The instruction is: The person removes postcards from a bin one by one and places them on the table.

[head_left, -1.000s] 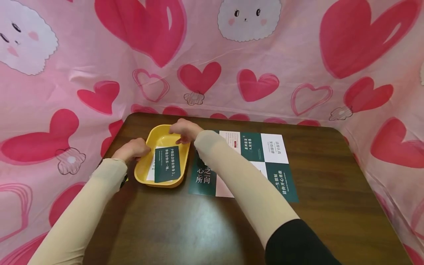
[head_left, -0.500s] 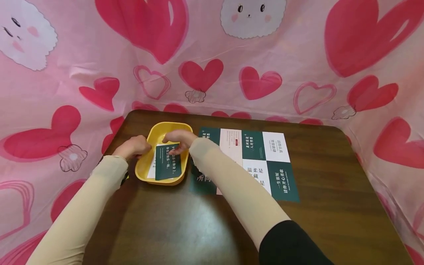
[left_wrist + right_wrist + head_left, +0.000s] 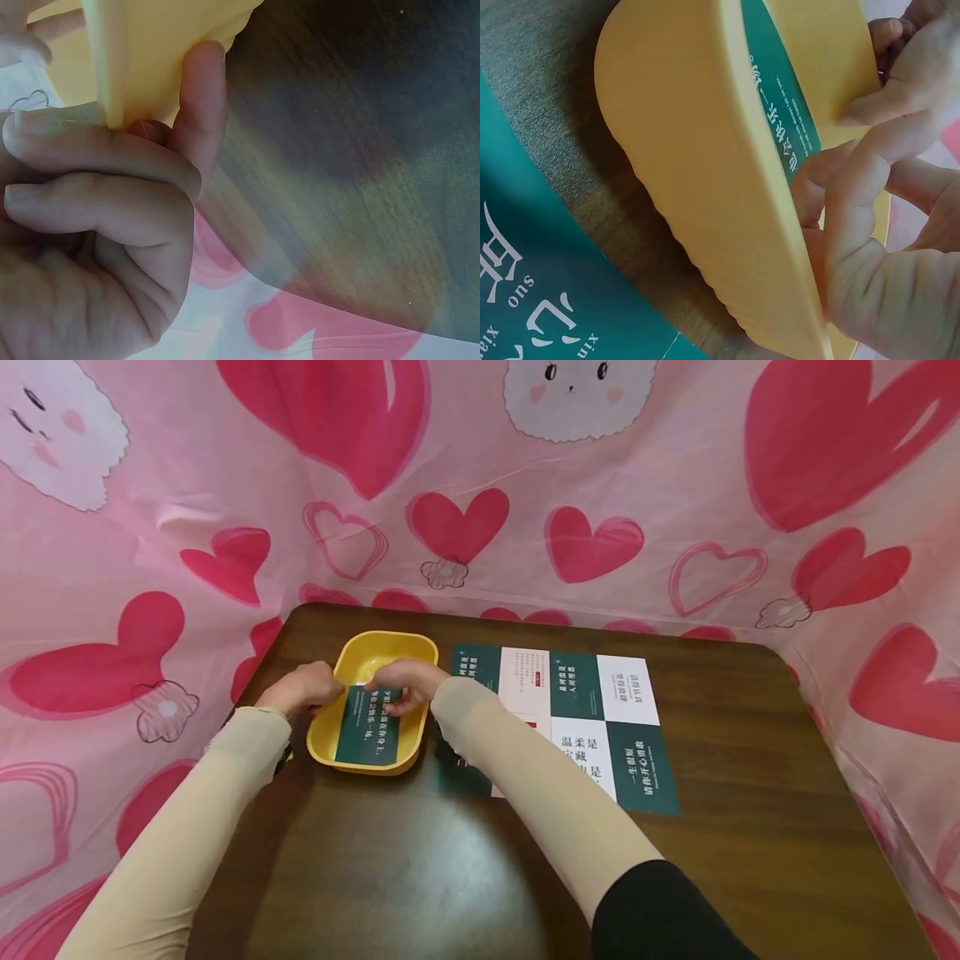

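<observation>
Two hands are seen at a yellow tray (image 3: 420,647) on the dark wooden desk (image 3: 750,827) in the head view. The left hand (image 3: 300,687) is closed on the tray's left rim, while the right hand (image 3: 405,683) is laid inside the tray, its fingers (image 3: 382,673) pressed on the far end of a green card (image 3: 366,737). Compared with the earlier views, the card is now squared with the tray floor and a white card that showed beneath it is fully covered; the right hand has been drawn from the far rim down onto the card. By this the stack may be judged as being seated and aligned. A grid of green, white and pink cards (image 3: 592,710) lies just to the right of the tray, partly hidden by the right forearm. A pink heart-printed cloth (image 3: 637,485) is hung around the desk.

In the left wrist view, the tray rim (image 3: 142,52) is pinched between thumb (image 3: 201,105) and curled fingers (image 3: 97,150), with desk and cloth behind.

In the right wrist view, the tray's outer wall (image 3: 697,187) fills the middle; the green card (image 3: 780,120) is seen inside, and the right hand's fingers (image 3: 855,195) are bent over the rim and loosely spread, gripping nothing. A large green card (image 3: 547,300) lies on the desk beside the tray.
</observation>
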`<state>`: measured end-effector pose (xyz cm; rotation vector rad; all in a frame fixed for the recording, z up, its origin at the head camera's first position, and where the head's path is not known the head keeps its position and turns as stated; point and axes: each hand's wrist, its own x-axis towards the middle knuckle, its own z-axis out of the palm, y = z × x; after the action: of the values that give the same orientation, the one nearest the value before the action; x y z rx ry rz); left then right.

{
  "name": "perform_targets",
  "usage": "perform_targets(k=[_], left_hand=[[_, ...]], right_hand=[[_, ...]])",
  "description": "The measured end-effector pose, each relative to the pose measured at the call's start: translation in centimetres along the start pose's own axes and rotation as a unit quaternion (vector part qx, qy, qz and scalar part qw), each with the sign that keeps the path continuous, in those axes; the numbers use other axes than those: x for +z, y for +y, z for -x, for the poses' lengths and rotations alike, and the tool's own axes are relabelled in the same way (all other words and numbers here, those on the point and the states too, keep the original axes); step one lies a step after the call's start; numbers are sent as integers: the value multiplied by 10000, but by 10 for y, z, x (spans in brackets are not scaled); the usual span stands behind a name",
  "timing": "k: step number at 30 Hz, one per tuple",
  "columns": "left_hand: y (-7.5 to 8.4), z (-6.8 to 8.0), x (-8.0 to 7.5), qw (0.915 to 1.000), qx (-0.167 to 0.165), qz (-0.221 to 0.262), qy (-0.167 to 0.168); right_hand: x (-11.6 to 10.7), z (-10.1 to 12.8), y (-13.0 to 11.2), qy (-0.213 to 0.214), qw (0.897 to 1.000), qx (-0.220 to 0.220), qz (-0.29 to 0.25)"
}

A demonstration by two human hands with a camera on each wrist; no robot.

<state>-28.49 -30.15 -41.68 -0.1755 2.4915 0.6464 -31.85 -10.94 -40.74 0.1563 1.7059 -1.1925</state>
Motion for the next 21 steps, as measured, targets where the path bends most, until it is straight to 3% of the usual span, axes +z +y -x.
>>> perform_targets(k=[4,11,13,16,19,21], left_hand=[[-8,-12,-1,9999,-56,33,-134],[-63,-89,7,9996,29,99,-275],[-70,-99,7,9994,-8,131,-315],[-69,-99,7,9994,-103,128,-305],[-56,-76,5,9996,23,72,-270],[-55,-74,4,9994,81,68,-320]], right_hand=[[-1,1,-1,10,9998,132,-149],[1,5,-5,-46,9988,101,470],[3,8,-6,-101,9966,108,808],[8,12,-7,-219,9902,149,1372],[14,15,-9,-109,9803,192,1964],[18,18,-11,26,9739,239,2258]])
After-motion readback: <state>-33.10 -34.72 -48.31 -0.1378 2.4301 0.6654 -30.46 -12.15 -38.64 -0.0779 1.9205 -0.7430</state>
